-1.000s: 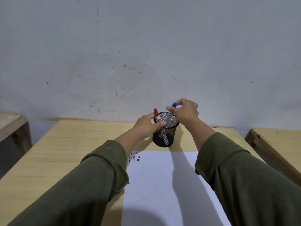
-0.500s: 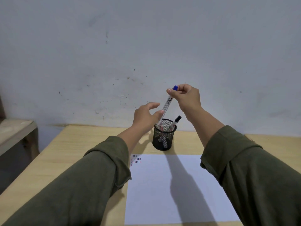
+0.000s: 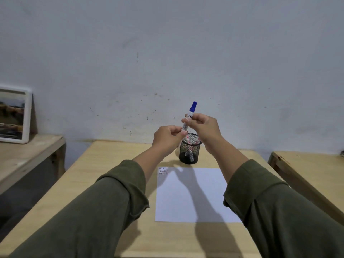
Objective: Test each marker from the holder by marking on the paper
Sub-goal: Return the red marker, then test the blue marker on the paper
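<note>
A white marker with a blue cap (image 3: 190, 114) is held nearly upright above the black mesh holder (image 3: 189, 152). My right hand (image 3: 203, 127) pinches its upper barrel just under the cap. My left hand (image 3: 168, 138) grips its lower end. The holder stands at the far middle of the wooden table (image 3: 115, 175) with other markers inside, partly hidden by my hands. A white paper (image 3: 193, 194) lies in front of the holder, with rows of small red, blue and black marks (image 3: 163, 171) in its top left corner.
A framed picture (image 3: 14, 114) leans on the wall on a lower wooden bench (image 3: 28, 155) at the left. Another wooden table (image 3: 309, 170) stands at the right. The plain wall rises just behind the holder.
The blue-capped marker has come fully out of the holder and been raised. My left hand, open half a second ago, has closed on its lower end.
</note>
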`<state>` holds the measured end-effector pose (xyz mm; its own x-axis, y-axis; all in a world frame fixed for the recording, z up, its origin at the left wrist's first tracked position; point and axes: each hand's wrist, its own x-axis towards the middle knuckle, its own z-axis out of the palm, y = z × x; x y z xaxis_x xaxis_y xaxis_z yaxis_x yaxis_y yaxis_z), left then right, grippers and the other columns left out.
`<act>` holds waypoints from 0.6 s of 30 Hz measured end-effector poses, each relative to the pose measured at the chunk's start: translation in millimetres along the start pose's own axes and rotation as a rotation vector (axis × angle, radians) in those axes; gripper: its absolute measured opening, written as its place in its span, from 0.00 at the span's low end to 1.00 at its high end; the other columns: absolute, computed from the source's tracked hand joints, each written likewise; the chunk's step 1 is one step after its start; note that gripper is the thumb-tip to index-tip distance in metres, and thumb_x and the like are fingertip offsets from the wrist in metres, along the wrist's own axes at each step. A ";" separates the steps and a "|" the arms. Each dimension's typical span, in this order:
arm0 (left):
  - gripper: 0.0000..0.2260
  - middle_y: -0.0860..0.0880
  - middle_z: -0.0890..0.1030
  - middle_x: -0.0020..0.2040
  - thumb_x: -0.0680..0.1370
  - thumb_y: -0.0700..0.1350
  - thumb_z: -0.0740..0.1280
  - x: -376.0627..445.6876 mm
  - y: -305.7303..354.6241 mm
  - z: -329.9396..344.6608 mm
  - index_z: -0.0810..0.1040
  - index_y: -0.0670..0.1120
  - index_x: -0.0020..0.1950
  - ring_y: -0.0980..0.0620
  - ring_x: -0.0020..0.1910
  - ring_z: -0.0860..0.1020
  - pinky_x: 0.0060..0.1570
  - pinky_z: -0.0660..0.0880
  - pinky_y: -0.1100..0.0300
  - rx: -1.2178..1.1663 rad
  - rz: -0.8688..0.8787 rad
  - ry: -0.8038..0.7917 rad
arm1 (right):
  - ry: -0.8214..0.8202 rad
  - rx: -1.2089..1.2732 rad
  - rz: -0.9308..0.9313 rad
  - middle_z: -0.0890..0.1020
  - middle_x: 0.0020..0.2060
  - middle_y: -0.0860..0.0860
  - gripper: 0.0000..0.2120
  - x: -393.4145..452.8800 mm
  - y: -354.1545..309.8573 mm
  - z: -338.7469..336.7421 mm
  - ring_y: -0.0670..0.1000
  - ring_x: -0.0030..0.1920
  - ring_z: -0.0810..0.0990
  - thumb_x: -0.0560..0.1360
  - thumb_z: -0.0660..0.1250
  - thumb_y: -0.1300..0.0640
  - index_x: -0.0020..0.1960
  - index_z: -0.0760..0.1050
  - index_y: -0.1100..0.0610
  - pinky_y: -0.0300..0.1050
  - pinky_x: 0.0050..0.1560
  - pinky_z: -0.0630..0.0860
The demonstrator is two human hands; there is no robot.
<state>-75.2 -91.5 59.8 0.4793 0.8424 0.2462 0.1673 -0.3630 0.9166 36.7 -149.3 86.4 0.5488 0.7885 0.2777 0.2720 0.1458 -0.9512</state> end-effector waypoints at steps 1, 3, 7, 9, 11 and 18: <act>0.10 0.52 0.81 0.42 0.74 0.49 0.69 -5.5 -1.3 -4.7 0.82 0.47 0.52 0.57 0.42 0.78 0.36 0.71 0.74 0.006 -0.011 -0.032 | -0.007 0.005 0.002 0.82 0.39 0.54 0.08 -6.4 1.1 2.1 0.50 0.41 0.78 0.71 0.72 0.61 0.48 0.81 0.62 0.37 0.42 0.74; 0.11 0.51 0.82 0.47 0.73 0.49 0.69 -15.6 -4.7 -17.3 0.82 0.48 0.53 0.55 0.48 0.78 0.45 0.70 0.68 0.019 -0.037 -0.090 | -0.037 -0.007 -0.004 0.83 0.42 0.55 0.05 -19.6 0.6 4.1 0.50 0.42 0.80 0.71 0.71 0.61 0.46 0.81 0.60 0.44 0.50 0.76; 0.12 0.51 0.82 0.55 0.75 0.49 0.67 -27.3 -6.7 -48.3 0.79 0.50 0.58 0.56 0.54 0.78 0.55 0.70 0.64 0.006 0.026 -0.017 | -0.189 -0.114 -0.020 0.83 0.40 0.50 0.04 -41.7 -0.8 4.3 0.39 0.37 0.81 0.75 0.68 0.60 0.47 0.80 0.58 0.34 0.45 0.74; 0.14 0.51 0.81 0.56 0.76 0.48 0.66 -32.1 -1.9 -60.9 0.77 0.52 0.62 0.58 0.53 0.77 0.57 0.70 0.64 -0.036 0.078 -0.032 | -0.270 -0.187 0.013 0.84 0.39 0.48 0.05 -47.8 1.0 5.1 0.40 0.39 0.81 0.75 0.68 0.56 0.47 0.81 0.56 0.39 0.51 0.74; 0.15 0.51 0.80 0.55 0.77 0.46 0.64 -36.4 2.5 -67.6 0.75 0.53 0.64 0.58 0.54 0.76 0.56 0.69 0.65 -0.041 0.108 -0.104 | -0.338 -0.254 0.032 0.84 0.41 0.48 0.05 -53.0 1.4 8.0 0.46 0.45 0.81 0.75 0.68 0.53 0.45 0.81 0.53 0.46 0.59 0.72; 0.07 0.52 0.79 0.42 0.77 0.43 0.64 -39.3 -0.5 -72.7 0.77 0.51 0.53 0.58 0.43 0.76 0.39 0.69 0.66 -0.009 0.073 -0.065 | -0.407 -0.219 0.057 0.85 0.40 0.47 0.06 -62.3 -3.6 15.3 0.45 0.45 0.79 0.74 0.68 0.50 0.45 0.82 0.50 0.45 0.54 0.72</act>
<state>-156.8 -95.4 72.6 0.5451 0.7861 0.2913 0.1228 -0.4186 0.8998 -10.7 -189.8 70.5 0.2250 0.9683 0.1090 0.4349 0.0004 -0.9005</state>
